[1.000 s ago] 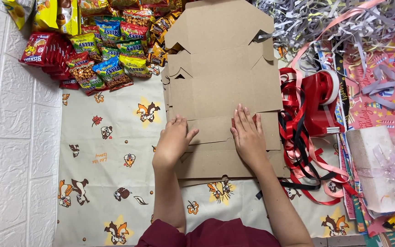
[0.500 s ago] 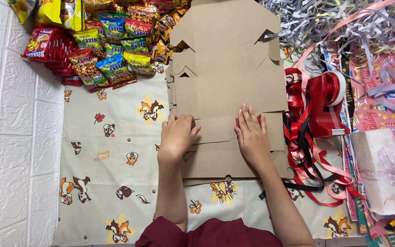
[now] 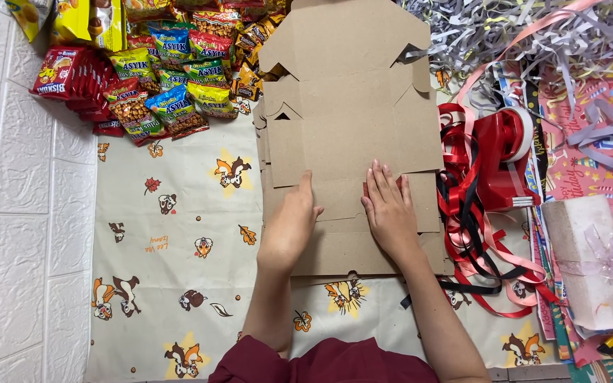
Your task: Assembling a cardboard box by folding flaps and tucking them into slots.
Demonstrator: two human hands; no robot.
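Your left hand [image 3: 291, 227] lies on the flat brown cardboard box [image 3: 349, 135], with its fingers curled a little and its thumb up by the edge of a flap. Your right hand [image 3: 390, 213] lies flat on the same cardboard, fingers spread out, holding nothing. That cardboard rests in the middle of a cloth with squirrels [image 3: 172, 241] on it (the cloth covers the floor). Bright snack packets [image 3: 157, 78] are piled at the top left. Just to the right sit a red tape holder [image 3: 509, 152] and a tangle of red ribbons [image 3: 473, 234].
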